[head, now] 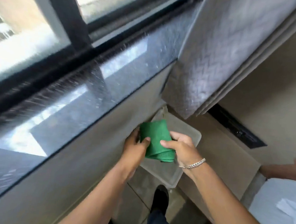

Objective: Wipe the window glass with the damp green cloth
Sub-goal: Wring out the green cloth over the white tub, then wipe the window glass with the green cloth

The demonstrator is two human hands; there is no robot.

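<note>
Green and folded into a soft roll, the damp microfibre cloth point(156, 140) sits low in the scene, gripped between both hands above a translucent rectangular plastic tub point(190, 132) on the floor near the wall. The left hand point(135, 144) closes around the cloth's left edge with its thumb pressed onto the fabric, while the right hand point(180, 146), a silver chain bracelet point(193, 163) on its wrist, pinches the right side between thumb and curled fingers. Holding it over the tub probably lets any drips fall there rather than on the tiled floor, and the two-handed grip looks suited to folding or wringing it into a pad; motion blur makes it hard to say which. Up and to the left, the dark-framed window glass point(20, 31) lies well apart from the cloth, beyond the polished grey stone sill point(83, 94). A pale patterned curtain point(221, 52) hangs at the right, drawn clear of the panes. Wiping does not appear to have started.
</note>
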